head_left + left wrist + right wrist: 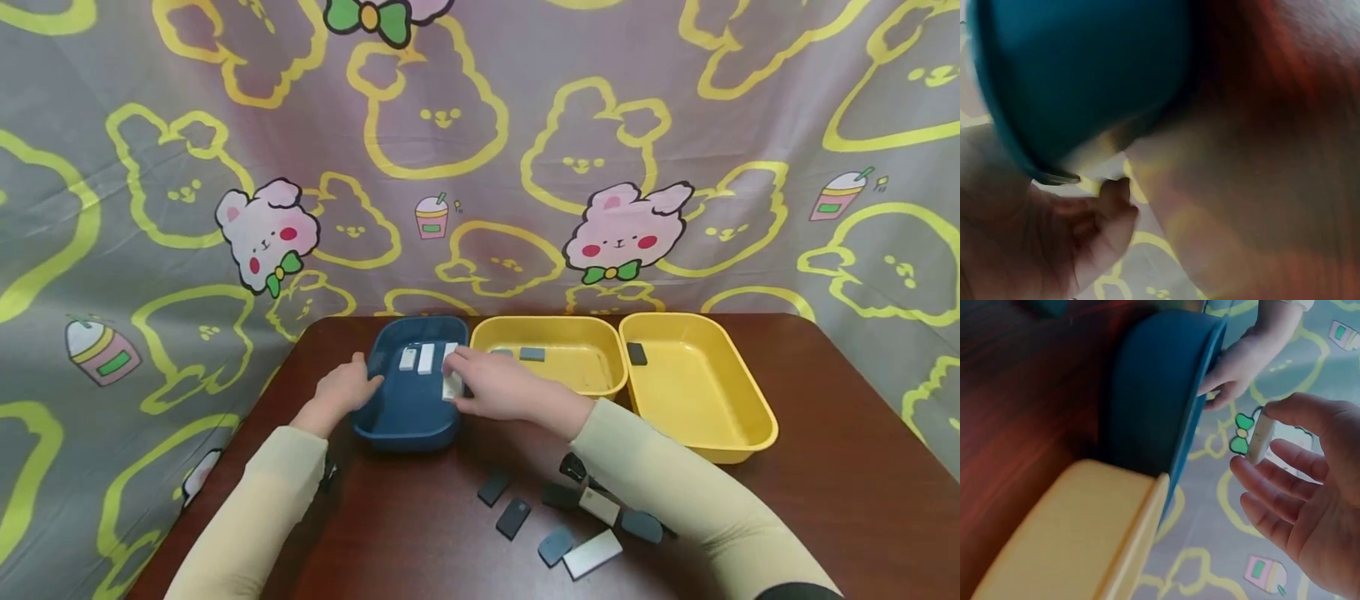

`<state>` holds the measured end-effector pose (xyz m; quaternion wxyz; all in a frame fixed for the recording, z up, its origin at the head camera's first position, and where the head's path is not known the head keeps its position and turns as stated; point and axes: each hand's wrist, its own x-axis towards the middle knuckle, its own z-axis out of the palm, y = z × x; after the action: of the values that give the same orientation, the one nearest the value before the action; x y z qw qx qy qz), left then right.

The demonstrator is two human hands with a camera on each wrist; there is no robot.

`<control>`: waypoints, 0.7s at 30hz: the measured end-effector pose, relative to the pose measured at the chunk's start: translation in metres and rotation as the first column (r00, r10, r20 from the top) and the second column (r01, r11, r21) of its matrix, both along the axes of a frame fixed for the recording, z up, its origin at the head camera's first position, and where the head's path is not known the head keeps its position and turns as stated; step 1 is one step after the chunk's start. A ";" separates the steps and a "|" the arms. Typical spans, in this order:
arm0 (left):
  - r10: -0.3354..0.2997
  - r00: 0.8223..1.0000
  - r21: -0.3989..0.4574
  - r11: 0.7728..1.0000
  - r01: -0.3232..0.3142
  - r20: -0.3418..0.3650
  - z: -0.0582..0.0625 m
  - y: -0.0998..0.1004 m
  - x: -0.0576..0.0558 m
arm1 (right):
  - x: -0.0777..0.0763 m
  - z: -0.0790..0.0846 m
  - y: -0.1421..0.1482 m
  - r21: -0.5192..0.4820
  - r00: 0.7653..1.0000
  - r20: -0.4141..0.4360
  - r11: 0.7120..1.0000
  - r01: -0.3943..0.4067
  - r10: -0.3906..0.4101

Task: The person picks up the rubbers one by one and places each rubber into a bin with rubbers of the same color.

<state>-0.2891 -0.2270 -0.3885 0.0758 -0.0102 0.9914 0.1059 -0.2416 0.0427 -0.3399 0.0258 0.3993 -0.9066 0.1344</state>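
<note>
My right hand [495,385] pinches a white block [1261,437] between thumb and fingertips, over the right side of the blue tray [408,435]. In the right wrist view the other fingers are spread and slightly bent. Inside the blue tray lie a long white block [426,358] and a shorter white block [407,359]. At the tray's left rim is my left hand [341,392], its thumb over the inner side and its fingers outside. The left wrist view is blurred, with the tray wall crossing in front of part of that hand.
A yellow tray [617,387] beside the blue one holds grey-blue blocks [532,354]. Another yellow tray [765,425] further right has a black block [637,354]. Several loose pieces lie on the table in front, among them a black block [513,518] and a white block [592,554]. A patterned curtain [480,200] hangs behind.
</note>
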 end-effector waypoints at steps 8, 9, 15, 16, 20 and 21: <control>-0.017 1.000 -0.002 1.000 0.017 0.023 -0.013 -0.001 0.000 | -0.020 -0.015 -0.046 0.003 0.998 0.050 1.000 0.027 -0.027; -0.014 1.000 -0.010 1.000 0.014 0.011 -0.013 -0.001 -0.001 | -0.022 -0.016 -0.052 0.004 0.998 0.056 0.999 0.032 -0.032; 0.001 1.000 -0.050 0.999 -0.001 -0.016 -0.014 0.002 -0.002 | -0.039 -0.031 -0.081 0.074 0.995 0.082 0.996 0.052 -0.058; 0.004 1.000 -0.049 0.999 -0.004 -0.014 -0.014 0.002 -0.002 | -0.042 -0.035 -0.085 0.104 0.995 0.085 0.993 0.052 -0.061; 0.011 1.000 -0.038 0.999 -0.011 0.005 -0.017 0.003 -0.001 | -0.047 -0.049 -0.097 0.216 0.989 0.121 0.975 0.058 -0.086; 0.010 1.000 -0.038 0.999 -0.009 0.011 -0.017 0.003 -0.001 | -0.047 -0.053 -0.099 0.234 0.988 0.126 0.971 0.057 -0.088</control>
<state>-0.2896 -0.2235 -0.4053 0.0804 -0.0170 0.9928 0.0872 -0.2890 -0.0562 -0.3925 -0.0771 0.3562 -0.9296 0.0544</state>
